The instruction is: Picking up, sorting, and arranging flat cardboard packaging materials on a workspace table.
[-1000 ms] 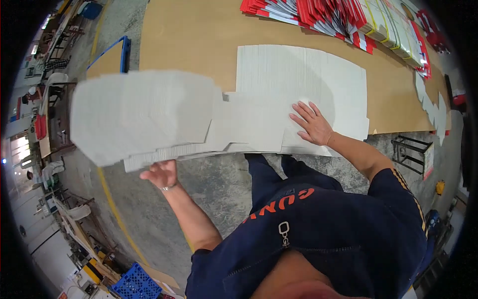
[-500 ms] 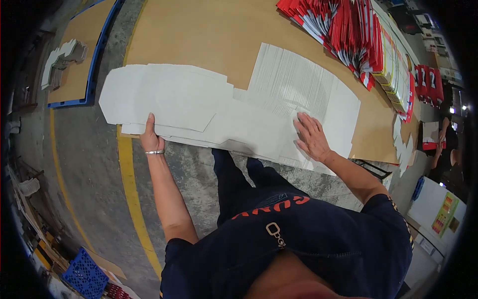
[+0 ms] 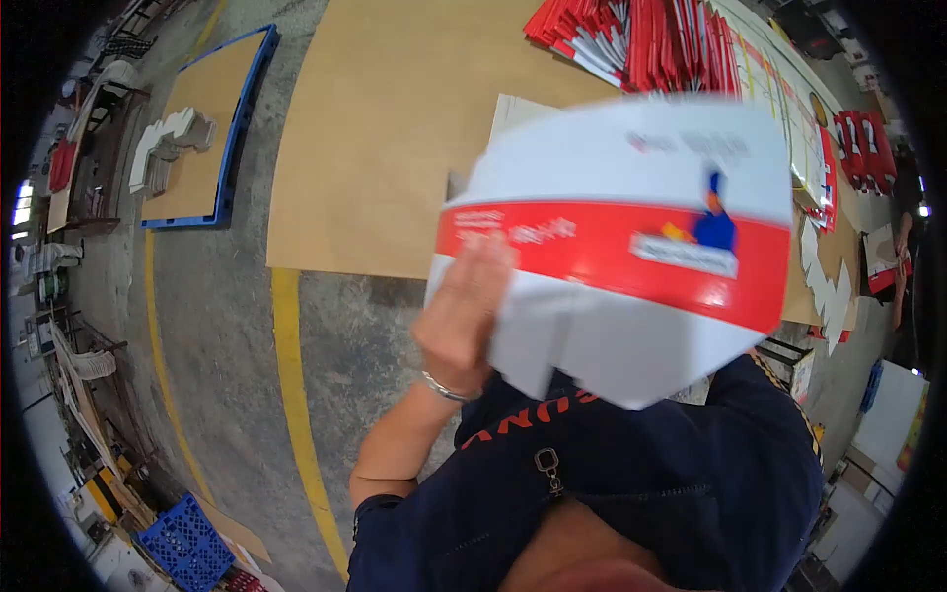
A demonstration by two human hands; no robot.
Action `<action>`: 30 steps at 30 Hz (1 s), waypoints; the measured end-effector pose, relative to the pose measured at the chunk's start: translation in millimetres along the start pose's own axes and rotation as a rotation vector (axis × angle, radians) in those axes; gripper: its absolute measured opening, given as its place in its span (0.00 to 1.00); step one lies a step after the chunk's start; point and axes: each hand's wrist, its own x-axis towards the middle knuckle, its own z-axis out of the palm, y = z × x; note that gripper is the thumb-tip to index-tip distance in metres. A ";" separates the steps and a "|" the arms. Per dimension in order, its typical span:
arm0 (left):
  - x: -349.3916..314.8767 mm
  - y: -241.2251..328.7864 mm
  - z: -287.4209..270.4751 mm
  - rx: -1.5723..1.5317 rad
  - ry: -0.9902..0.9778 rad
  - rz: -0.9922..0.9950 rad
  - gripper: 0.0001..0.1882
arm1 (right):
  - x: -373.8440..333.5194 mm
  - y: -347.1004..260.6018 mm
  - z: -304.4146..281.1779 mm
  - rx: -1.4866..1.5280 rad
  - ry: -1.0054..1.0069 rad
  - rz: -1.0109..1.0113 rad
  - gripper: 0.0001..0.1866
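Observation:
A flat carton blank (image 3: 592, 261), white with a broad red band and a small blue figure, is raised in front of my body with its printed face up. My left hand (image 3: 460, 321) grips its left edge; the fingers lie over the red band, somewhat blurred, and the thumb is out of sight. The blank covers my right hand, and that arm disappears behind it near the right edge. Beyond the blank, a corner of a pale cardboard piece (image 3: 515, 115) shows on the brown board-topped surface (image 3: 375, 158).
Red and white folded cartons (image 3: 681, 49) are fanned out at the back right. Strapped bundles (image 3: 779, 109) stand beside them. At the left, a blue pallet (image 3: 229, 192) carries a small stack of white pieces (image 3: 168, 148). Near the lower left lies a blue crate (image 3: 182, 538).
The broad white blanks that lay under both hands no longer show flat there. A printed blank is now lifted toward me. My left hand has moved right; my right hand has gone behind the blank.

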 end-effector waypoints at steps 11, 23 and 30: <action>-58.1 -60.0 -25.4 -0.497 0.098 -0.626 0.19 | -6.5 4.6 19.2 0.043 -0.054 -0.007 0.37; -150.3 -275.4 -45.9 -1.643 0.713 -1.059 0.26 | 21.7 -20.1 -9.2 -0.006 -0.286 0.005 0.35; -136.9 -277.4 -44.0 -1.294 0.725 -1.374 0.25 | 191.1 -69.2 -2.0 0.270 -0.033 -0.033 0.29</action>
